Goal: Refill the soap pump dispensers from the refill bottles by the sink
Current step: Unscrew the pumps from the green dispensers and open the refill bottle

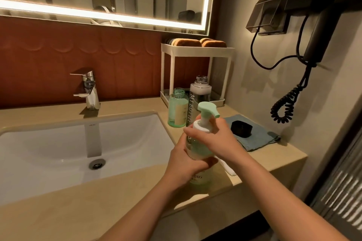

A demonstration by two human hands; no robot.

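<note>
A clear soap dispenser [199, 150] with pale green liquid and a mint pump head stands on the beige counter [125, 188] right of the sink. My left hand [188, 164] grips its body. My right hand [215, 137] holds its white collar just under the pump. Behind it stand two uncapped bottles: a green-tinted bottle [177, 109] and a taller clear bottle [199, 94] with a dark lower part and vertical lettering.
A black cap [241, 128] lies on a blue cloth [254, 137] to the right. A white basin [78, 143] and chrome tap [88, 88] sit left. A white two-tier rack [195, 49] with sponges stands at the back. A wall hair dryer [313, 25] hangs right.
</note>
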